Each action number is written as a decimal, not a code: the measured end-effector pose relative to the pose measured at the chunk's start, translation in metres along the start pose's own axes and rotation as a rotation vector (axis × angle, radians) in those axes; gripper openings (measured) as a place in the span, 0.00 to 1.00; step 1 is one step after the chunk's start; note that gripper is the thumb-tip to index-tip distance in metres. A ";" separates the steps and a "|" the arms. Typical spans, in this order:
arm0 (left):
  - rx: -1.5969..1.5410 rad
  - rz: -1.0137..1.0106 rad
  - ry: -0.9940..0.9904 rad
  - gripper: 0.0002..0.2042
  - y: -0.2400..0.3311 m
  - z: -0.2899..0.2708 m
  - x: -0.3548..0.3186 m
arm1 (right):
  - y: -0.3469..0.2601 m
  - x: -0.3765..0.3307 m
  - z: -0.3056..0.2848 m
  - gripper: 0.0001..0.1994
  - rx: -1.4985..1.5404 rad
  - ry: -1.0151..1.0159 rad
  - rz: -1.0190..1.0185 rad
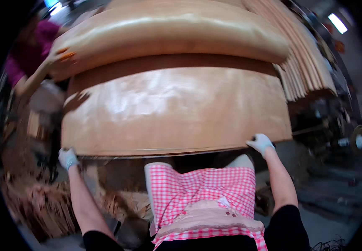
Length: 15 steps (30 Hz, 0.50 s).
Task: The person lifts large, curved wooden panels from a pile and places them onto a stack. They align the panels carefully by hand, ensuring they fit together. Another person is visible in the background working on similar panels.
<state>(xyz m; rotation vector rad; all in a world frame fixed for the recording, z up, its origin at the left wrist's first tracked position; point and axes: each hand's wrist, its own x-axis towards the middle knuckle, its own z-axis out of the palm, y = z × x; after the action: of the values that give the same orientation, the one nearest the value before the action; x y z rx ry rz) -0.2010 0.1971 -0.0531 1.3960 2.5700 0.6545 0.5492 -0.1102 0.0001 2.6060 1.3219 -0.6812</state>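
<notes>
A wide, thin sheet of wood veneer point(176, 108) lies flat before me, its near edge running from side to side. My left hand point(68, 158), in a white glove, closes on the near left corner of this sheet. At the near edge toward the right corner, my right hand point(261, 144), also in a white glove, grips the sheet. Across the far part, another veneer sheet point(168, 39) bends over in a large curl and casts a shadow on the flat one. A co-worker's hand point(59, 60), with orange on its fingers, touches the curl's left end.
A co-worker in a magenta top point(28, 50) stands at the far left. Stacked, wavy veneer sheets point(302, 62) lie at the far right. Broken wood scraps point(42, 205) are heaped at the lower left. My pink checked apron point(206, 188) is close to the near edge.
</notes>
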 end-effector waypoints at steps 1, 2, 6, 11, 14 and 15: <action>0.112 0.057 0.184 0.16 0.035 -0.011 -0.027 | -0.008 -0.002 -0.007 0.25 -0.001 -0.056 0.013; 0.207 0.116 0.376 0.19 0.069 -0.009 -0.055 | -0.008 -0.002 -0.010 0.24 0.004 -0.106 0.046; -0.041 0.546 -0.319 0.28 0.183 0.039 -0.220 | -0.014 0.000 -0.010 0.23 0.054 -0.147 0.016; -0.069 1.135 -0.543 0.46 0.306 0.070 -0.436 | -0.012 -0.005 -0.013 0.22 0.074 -0.135 -0.011; 0.001 1.085 -0.656 0.52 0.322 0.083 -0.466 | -0.002 -0.006 -0.008 0.18 0.130 -0.134 -0.060; -0.002 1.073 -0.653 0.53 0.321 0.085 -0.461 | 0.011 -0.003 -0.009 0.18 0.199 -0.130 -0.091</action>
<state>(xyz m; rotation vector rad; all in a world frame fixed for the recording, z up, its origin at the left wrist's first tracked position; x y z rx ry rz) 0.3287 -0.0061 -0.0241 2.4226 1.2140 0.1981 0.5592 -0.1162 0.0092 2.6094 1.4058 -1.0275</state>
